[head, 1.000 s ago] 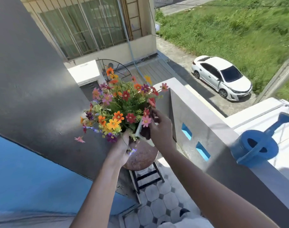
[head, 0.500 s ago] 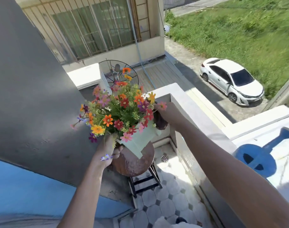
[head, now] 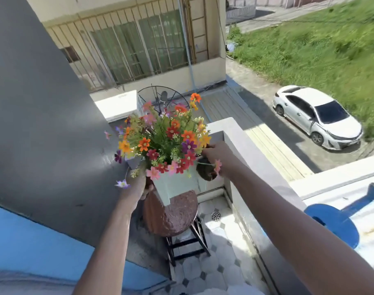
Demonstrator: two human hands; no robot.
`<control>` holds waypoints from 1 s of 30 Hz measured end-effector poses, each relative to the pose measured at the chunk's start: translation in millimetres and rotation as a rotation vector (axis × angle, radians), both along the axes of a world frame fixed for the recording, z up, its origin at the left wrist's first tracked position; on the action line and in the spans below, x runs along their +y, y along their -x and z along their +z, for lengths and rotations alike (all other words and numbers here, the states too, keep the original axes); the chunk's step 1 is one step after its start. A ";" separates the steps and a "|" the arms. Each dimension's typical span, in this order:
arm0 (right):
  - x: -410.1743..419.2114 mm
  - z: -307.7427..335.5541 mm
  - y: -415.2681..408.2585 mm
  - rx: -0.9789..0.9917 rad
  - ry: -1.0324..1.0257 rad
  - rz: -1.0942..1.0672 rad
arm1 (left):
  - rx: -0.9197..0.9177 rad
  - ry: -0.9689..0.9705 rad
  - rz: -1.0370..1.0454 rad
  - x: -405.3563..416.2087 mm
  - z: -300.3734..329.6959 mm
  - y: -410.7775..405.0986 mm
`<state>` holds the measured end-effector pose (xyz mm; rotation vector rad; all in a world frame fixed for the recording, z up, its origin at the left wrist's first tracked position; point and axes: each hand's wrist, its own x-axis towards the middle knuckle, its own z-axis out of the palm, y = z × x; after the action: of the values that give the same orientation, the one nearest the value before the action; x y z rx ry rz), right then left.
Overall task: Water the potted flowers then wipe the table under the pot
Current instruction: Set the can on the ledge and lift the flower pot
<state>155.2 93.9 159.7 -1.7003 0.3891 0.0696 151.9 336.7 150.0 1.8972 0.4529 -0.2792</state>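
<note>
A pale green square pot [head: 177, 185] full of orange, red, pink and purple flowers [head: 167, 141] is held in the air above a small round brown table [head: 173, 218] on black legs. My left hand [head: 137, 186] grips the pot's left side, partly hidden by the blooms. My right hand [head: 218, 155] grips the pot's right rim and also holds a dark brown cloth [head: 206, 170] that hangs below it. The pot's lower corner is just over the tabletop; whether it touches is unclear. A blue watering can [head: 335, 224] sits on the parapet at right.
A grey wall [head: 37, 124] runs close on the left. The balcony parapet [head: 252, 158] borders the right. The tiled floor [head: 216, 267] has a drain [head: 215, 215]. Beyond are a neighbouring house, a satellite dish [head: 163, 99] and a white car [head: 318, 117] below.
Both hands have carried the pot up and away from me over the table. The pot's green body now shows below the flowers, and my view has tilted up.
</note>
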 end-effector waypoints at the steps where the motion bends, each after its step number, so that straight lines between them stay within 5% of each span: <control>1: 7.0 0.2 5.7 -0.003 -0.056 -0.054 | -0.065 0.056 0.035 -2.2 4.5 0.1; 5: 25.3 -14.9 16.2 -0.022 -0.161 -0.263 | -0.159 0.121 0.244 -13.3 8.9 -0.5; 8: 33.6 -20.8 14.9 -0.090 -0.210 -0.348 | -0.002 0.093 0.153 -27.6 -13.9 11.1; 13: 41.5 -13.9 8.3 -0.145 -0.177 -0.328 | 0.073 -0.051 -0.104 -72.2 -35.1 7.9; 23: 66.0 -16.8 33.6 -0.264 -0.092 -0.181 | -0.052 0.309 0.029 -88.3 0.8 16.1; 30: 59.9 -14.6 26.6 -0.477 0.128 -0.099 | -0.045 0.325 0.036 -71.7 18.2 12.6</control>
<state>128.7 153.7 145.1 -1.7551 0.1204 -0.4353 139.3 265.0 168.2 1.5734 0.3858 -0.2682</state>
